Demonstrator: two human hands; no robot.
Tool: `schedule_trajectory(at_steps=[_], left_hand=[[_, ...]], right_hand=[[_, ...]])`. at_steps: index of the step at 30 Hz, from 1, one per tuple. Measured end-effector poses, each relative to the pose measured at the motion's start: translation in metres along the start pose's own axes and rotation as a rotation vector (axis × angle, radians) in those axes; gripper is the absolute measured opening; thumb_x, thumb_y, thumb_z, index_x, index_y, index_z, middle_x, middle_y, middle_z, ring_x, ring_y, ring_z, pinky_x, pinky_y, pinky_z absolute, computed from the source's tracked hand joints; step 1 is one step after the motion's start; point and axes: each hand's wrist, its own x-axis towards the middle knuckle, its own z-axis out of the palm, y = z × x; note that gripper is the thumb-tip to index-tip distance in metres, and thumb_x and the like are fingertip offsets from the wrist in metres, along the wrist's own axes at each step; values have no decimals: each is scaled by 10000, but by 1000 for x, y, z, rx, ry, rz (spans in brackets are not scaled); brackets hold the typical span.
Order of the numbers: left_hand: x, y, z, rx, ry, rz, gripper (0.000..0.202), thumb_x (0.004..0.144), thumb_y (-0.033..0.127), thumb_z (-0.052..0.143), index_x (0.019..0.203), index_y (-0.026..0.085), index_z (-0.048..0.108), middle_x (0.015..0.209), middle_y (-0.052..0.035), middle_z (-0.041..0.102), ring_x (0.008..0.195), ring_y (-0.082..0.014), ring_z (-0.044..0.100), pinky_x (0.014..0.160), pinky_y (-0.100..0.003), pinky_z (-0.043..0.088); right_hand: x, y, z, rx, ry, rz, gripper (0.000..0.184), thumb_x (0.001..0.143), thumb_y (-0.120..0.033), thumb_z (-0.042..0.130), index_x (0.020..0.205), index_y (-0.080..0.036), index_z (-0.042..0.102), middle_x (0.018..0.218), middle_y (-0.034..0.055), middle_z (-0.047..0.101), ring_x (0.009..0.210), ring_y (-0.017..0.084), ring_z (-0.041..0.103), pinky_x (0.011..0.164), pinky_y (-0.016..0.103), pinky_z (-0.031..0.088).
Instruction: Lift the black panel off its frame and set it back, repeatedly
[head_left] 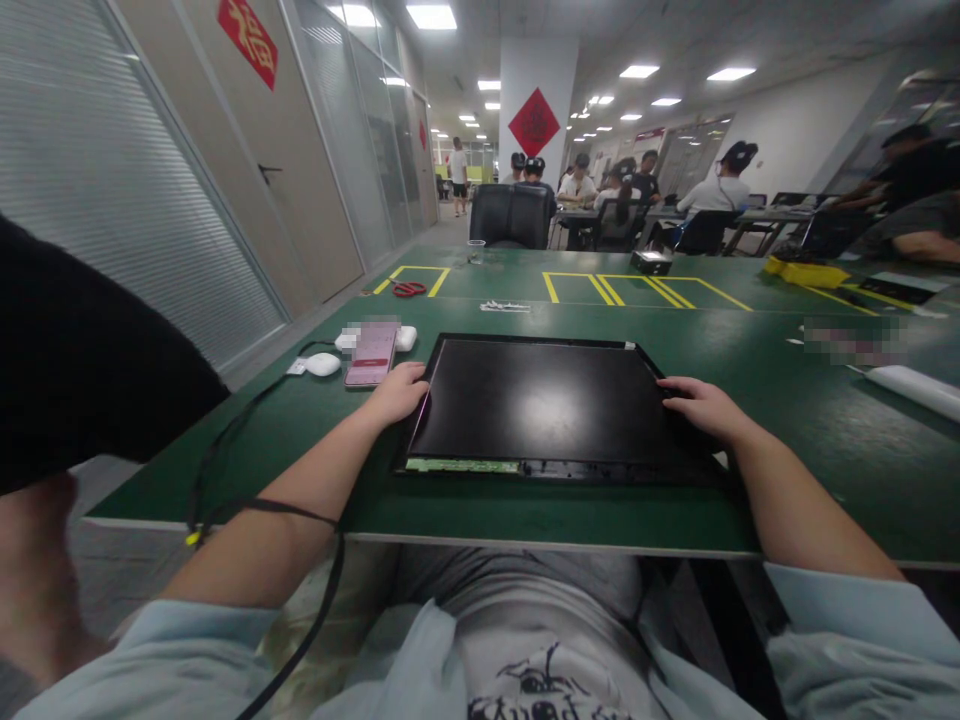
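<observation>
A black display panel [540,400] lies face up before us, between our two hands near the front edge of a green bench [817,450], a green circuit strip [461,466] showing along the left part of its near side. Our left hand [401,390] is at the panel's left edge and our right hand [705,408] at its right, the fingers of both clamped on the frame; their grip underneath is hidden, and we cannot tell whether the panel is slightly raised.

Just beyond our left hand we see a pink-screened phone [373,355], with a rounded white object [324,364] beside it. Behind the panel lie a row of small pale pieces [505,306], red-handled scissors [409,290] and a clear cup [475,252], near yellow tape outlines [570,274]. To our right are a white roll [913,390] and a yellow object [806,273], too blurred to identify.

Past the bench stands a black chair [510,215]; behind it, people in dark caps sit at other tables. At our left, a person in black [90,350] is partly in frame.
</observation>
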Motion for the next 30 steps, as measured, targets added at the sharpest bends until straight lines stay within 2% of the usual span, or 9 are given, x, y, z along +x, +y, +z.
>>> schedule_trajectory(at_steps=[2, 4, 6, 8, 13, 23, 27, 30], left_hand=[[-4, 9, -3, -174, 8, -80, 325, 747, 225, 555, 938, 198, 817, 1097, -69, 801, 1129, -324, 697, 1010, -368, 530], [-9, 17, -5, -362, 40, -223, 336, 746, 237, 586, 990, 208, 815, 929, -40, 810, 926, -300, 743, 842, -352, 586], [-12, 23, -5, -536, 69, -338, 363, 736, 230, 625, 1048, 203, 808, 805, -29, 792, 759, -266, 739, 706, -327, 590], [-13, 28, -4, -671, 101, -412, 389, 736, 213, 663, 1100, 189, 796, 751, -33, 777, 671, -241, 723, 636, -311, 580], [-11, 30, 1, -875, 179, -483, 420, 766, 187, 734, 1185, 163, 761, 774, -57, 781, 639, -213, 724, 608, -300, 586], [-3, 21, 10, -1070, 248, -570, 451, 784, 128, 772, 1233, 148, 735, 749, -60, 769, 531, -170, 690, 528, -262, 567], [-1, 24, 11, -1123, 214, -611, 464, 858, 114, 684, 1321, 142, 671, 763, -67, 772, 525, -173, 691, 492, -259, 560], [-3, 27, 9, -1150, 169, -592, 642, 840, 113, 712, 1458, 187, 556, 770, -53, 769, 519, -180, 697, 465, -253, 548]], right_hand=[[0, 0, 0, -9, -1, 5, 374, 704, -280, 698, 1067, -269, 783, 1289, 70, 725, 1267, 345, 628, 1150, 500, 432], [0, 0, 0, -12, -3, 10, 373, 710, -281, 692, 1071, -262, 784, 1298, 73, 721, 1276, 342, 623, 1156, 495, 426], [-1, 0, 0, -12, -3, 9, 375, 712, -277, 689, 1074, -255, 783, 1307, 76, 716, 1279, 339, 622, 1158, 490, 425], [-1, 0, 0, -11, 0, 5, 372, 714, -273, 688, 1073, -255, 783, 1310, 78, 714, 1276, 340, 625, 1155, 492, 429], [-2, -2, -1, -8, -6, 20, 367, 721, -265, 692, 1076, -253, 782, 1313, 85, 711, 1282, 349, 620, 1151, 502, 433], [-5, -7, -2, -26, -17, 27, 347, 735, -264, 675, 1066, -250, 778, 1332, 86, 701, 1304, 348, 604, 1175, 503, 407], [-4, -6, -1, -40, -18, 27, 355, 735, -261, 665, 1072, -244, 777, 1328, 95, 700, 1289, 346, 615, 1165, 499, 420], [-4, -5, -1, -38, -17, 21, 367, 742, -268, 655, 1089, -251, 771, 1317, 91, 705, 1278, 337, 623, 1153, 492, 434]])
